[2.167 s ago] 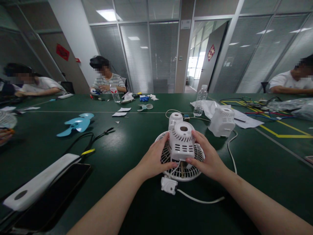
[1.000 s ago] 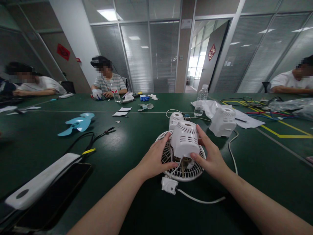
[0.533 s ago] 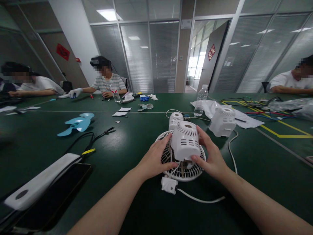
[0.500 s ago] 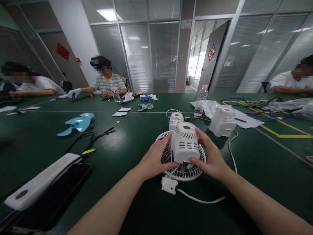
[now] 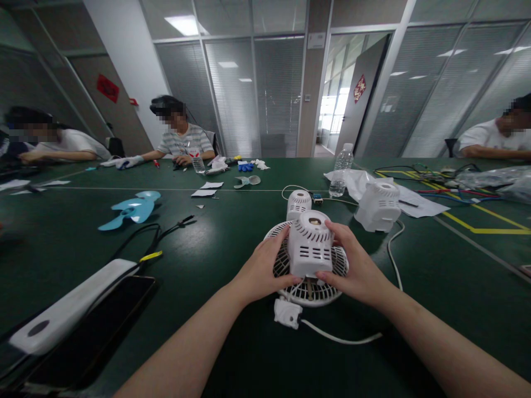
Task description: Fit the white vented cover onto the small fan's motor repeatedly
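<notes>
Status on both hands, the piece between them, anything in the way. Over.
Right hand on white vented plastic housing; left hand cupped beside it, contact unclear. Housing roughly upright over round white plastic grille. Possible obstruction: another white vented housing just behind.

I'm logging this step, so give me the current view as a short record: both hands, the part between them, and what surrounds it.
Part: slotted white housing, over round white grille
Left hand: beside housing's left; contact unclear
Right hand: fingers on housing's right side
In front: small white part, white cable
Behind: second white housing
To the right: third white housing, clear bottle
To the left: blue fan blade, dark phone
</notes>
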Motion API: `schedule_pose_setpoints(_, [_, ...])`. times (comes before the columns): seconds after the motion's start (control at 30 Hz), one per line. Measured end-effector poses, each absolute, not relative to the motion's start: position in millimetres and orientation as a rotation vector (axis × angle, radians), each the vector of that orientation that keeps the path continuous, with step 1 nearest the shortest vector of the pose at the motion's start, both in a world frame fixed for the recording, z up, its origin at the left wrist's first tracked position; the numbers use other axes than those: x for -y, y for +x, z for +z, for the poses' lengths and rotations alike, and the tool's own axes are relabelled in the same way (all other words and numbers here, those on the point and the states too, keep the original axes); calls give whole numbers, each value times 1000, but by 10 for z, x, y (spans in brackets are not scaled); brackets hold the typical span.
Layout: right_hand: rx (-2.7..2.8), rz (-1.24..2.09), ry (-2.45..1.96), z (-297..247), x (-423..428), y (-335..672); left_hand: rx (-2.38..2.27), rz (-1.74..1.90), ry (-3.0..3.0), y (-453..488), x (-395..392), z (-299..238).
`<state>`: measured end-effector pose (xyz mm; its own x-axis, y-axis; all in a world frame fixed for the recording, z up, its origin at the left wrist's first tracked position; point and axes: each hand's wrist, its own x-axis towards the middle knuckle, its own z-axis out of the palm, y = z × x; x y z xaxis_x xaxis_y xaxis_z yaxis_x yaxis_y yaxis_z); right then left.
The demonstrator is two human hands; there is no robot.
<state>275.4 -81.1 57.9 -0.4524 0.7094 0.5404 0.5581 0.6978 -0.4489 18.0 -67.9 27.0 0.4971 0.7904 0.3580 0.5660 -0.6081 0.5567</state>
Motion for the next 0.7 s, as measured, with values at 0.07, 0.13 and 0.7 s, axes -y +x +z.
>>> schedule_pose_setpoints(0.07, [2176,266,-966,572,814,2749,-1140,843,2371,177,678,270])
schedule_pose_setpoints(0.13, [2174,266,-970,568,817,2745,-1147,843,2363,176,676,269])
schedule_pose_setpoints(0.7, [2205,426,-1032,567,799,2771,-1140,875,2339,199,683,280])
